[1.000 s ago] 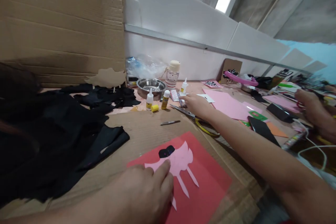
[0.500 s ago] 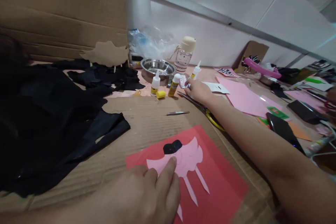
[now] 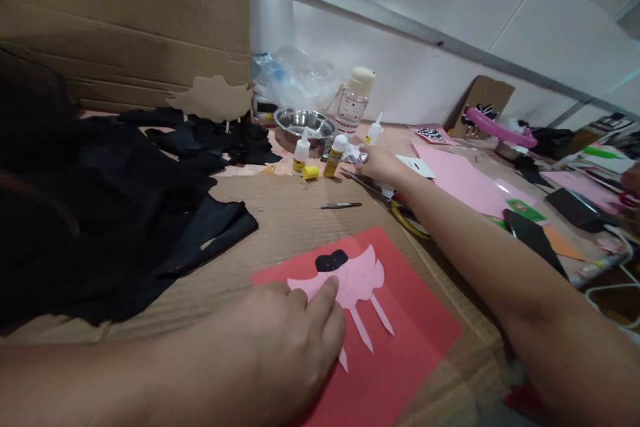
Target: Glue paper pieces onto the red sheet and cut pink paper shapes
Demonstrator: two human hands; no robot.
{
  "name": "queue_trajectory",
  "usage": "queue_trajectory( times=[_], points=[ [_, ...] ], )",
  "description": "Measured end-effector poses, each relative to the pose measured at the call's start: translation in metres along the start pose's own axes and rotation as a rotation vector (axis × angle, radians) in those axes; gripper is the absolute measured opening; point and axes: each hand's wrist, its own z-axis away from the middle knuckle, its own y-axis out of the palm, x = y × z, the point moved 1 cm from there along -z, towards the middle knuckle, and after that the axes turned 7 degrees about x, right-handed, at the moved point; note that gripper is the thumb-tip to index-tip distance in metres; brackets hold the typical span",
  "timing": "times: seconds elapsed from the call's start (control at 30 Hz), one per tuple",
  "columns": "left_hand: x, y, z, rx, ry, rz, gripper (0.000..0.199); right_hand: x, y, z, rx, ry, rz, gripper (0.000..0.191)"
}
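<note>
My left hand [image 3: 300, 327] rests on a pink paper cutout [image 3: 357, 283], its index finger stretched out onto the pink and the other fingers partly curled. The cutout has narrow strips like legs and a black piece [image 3: 332, 260] at its upper edge. Beneath it lies a red sheet [image 3: 395, 373]. My right hand [image 3: 383, 165] reaches to the back, fingers closed at a small crumpled whitish piece [image 3: 353, 153], perhaps tissue; the fingertips are partly hidden. Scissors with yellow handles [image 3: 410, 221] lie under the right forearm.
Behind stand white-nozzled glue bottles [image 3: 301, 155], a glue stick [image 3: 334, 159] with its yellow cap [image 3: 311, 173], a metal bowl [image 3: 306, 125] and a water bottle [image 3: 354, 103]. Tweezers [image 3: 341, 205] lie on the cardboard. Black cloth [image 3: 125, 213] covers the left; pink sheets [image 3: 455, 183] lie right.
The view has shifted slightly. My right hand has moved a little to the right, and the whitish piece beside it looks more crumpled. My left finger stays on the pink cutout.
</note>
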Motion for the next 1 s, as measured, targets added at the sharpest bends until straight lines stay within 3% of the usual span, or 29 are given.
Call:
queue_trajectory(
  times=[0.1, 0.2, 0.33, 0.6, 0.77, 0.87, 1.0],
  points=[
    [0.000, 0.004, -0.004, 0.017, -0.012, 0.041, 0.035, -0.010, -0.021, 0.010, 0.002, 0.021, -0.164, 0.019],
    [0.000, 0.007, -0.005, -0.019, -0.042, 0.053, 0.034, -0.019, -0.035, 0.026, -0.008, 0.014, -0.336, 0.025],
    [-0.001, 0.006, 0.000, -0.049, -0.025, 0.017, 0.037, -0.019, -0.030, 0.044, -0.028, 0.038, -0.431, 0.027],
    [-0.005, 0.012, 0.004, -0.095, -0.064, 0.041, 0.039, -0.006, -0.002, 0.044, -0.120, -0.001, -0.078, 0.024],
    [-0.002, 0.010, 0.003, -0.111, -0.069, 0.061, 0.037, -0.008, 0.004, 0.044, -0.018, 0.011, 0.109, 0.035],
    [-0.001, 0.008, 0.005, -0.141, -0.061, 0.060, 0.036, -0.006, 0.000, 0.044, 0.008, 0.015, 0.146, 0.036],
    [-0.003, 0.008, 0.007, -0.159, -0.064, 0.037, 0.037, -0.004, -0.024, 0.055, -0.060, 0.039, 0.131, 0.029]
  ],
)
